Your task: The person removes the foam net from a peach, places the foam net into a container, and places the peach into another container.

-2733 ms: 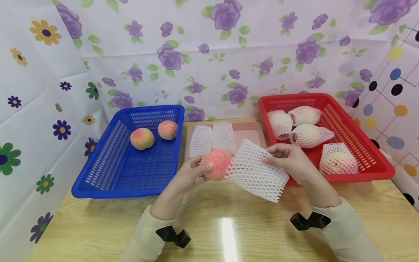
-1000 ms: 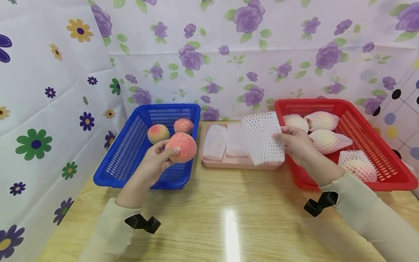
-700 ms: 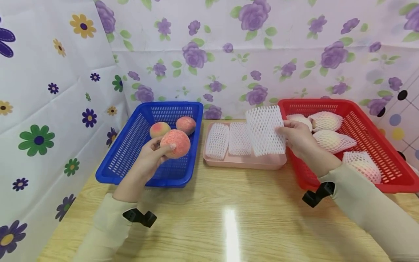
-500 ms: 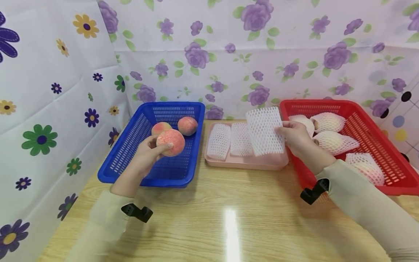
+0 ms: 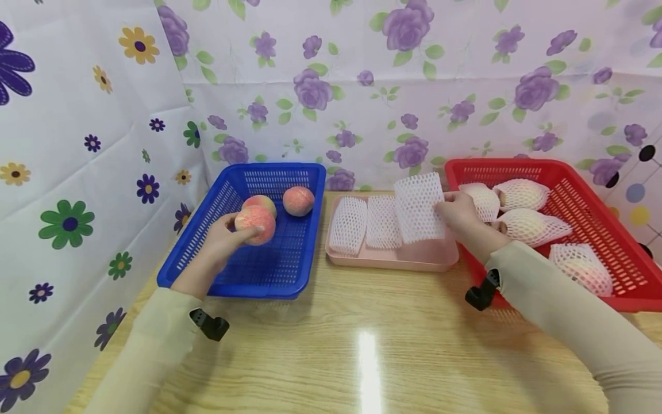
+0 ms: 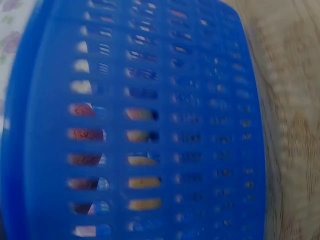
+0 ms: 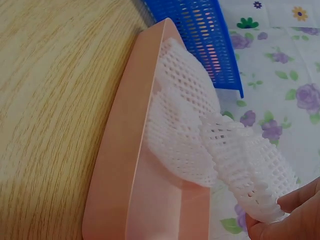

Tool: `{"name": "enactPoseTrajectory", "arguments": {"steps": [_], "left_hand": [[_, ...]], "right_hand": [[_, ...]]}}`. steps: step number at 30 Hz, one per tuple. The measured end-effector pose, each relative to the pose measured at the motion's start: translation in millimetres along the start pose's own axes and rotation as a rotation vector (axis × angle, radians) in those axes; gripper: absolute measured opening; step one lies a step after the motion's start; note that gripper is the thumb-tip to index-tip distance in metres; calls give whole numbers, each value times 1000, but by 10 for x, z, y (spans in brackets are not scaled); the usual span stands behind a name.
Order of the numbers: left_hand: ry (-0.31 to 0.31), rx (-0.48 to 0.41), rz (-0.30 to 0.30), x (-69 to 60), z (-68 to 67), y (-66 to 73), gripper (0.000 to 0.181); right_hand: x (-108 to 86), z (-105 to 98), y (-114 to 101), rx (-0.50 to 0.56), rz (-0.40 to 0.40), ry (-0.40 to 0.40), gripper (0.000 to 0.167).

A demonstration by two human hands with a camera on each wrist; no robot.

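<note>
My left hand (image 5: 219,241) holds a pinkish-red peach (image 5: 257,225) over the blue basket (image 5: 227,286), thumb on the peach's near side. Behind it, a yellow-and-pink peach (image 5: 262,202) is partly hidden; another pink peach (image 5: 298,200) lies at the basket's back right. With thumb and fingers my right hand (image 5: 462,215) pinches the edge of a white foam net sleeve (image 5: 418,208) above the pink tray (image 5: 393,263). Two more foam net sleeves (image 5: 349,225) lie in that tray. In the left wrist view the basket's slotted wall (image 6: 165,125) hides the hand.
At the right stands a red basket (image 5: 620,253) with several peaches in foam nets (image 5: 535,226), close beside my right forearm. Wooden tabletop (image 5: 320,345) runs along the front. Flowered cloth (image 5: 331,92) hangs behind the containers.
Earlier the peach touched the foam net sleeve in the middle. My left hand has since carried the peach left over the blue basket; the right hand has brought the sleeve back above the tray.
</note>
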State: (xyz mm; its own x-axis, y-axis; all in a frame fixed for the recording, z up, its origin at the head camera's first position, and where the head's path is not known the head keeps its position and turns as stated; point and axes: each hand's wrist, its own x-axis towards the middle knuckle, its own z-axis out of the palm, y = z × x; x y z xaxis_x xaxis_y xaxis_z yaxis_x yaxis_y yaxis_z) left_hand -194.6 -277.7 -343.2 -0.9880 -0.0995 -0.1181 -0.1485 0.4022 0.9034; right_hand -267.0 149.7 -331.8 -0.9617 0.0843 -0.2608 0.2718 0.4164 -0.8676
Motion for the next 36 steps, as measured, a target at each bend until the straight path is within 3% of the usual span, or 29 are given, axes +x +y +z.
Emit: {"name": "enactPoseTrajectory", "arguments": {"steps": [10, 15, 21, 28, 33, 36], "left_hand": [[62, 107, -26, 94, -42, -125, 68], [51, 165, -41, 158, -49, -142, 67], [25, 233, -101, 219, -94, -200, 76], [-15, 333, -39, 287, -176, -283, 70], [-24, 322, -31, 311, -198, -336, 74], [-21, 308, -26, 317, -190, -371, 75]], "right_hand": [[106, 53, 16, -106, 24, 17, 50], [210, 71, 32, -170, -29, 52, 47], [303, 144, 79, -233, -19, 52, 42], [381, 223, 79, -239, 63, 40, 58], [421, 226, 75, -275, 113, -11, 62], [608, 213, 181, -351, 114, -29, 64]]}}
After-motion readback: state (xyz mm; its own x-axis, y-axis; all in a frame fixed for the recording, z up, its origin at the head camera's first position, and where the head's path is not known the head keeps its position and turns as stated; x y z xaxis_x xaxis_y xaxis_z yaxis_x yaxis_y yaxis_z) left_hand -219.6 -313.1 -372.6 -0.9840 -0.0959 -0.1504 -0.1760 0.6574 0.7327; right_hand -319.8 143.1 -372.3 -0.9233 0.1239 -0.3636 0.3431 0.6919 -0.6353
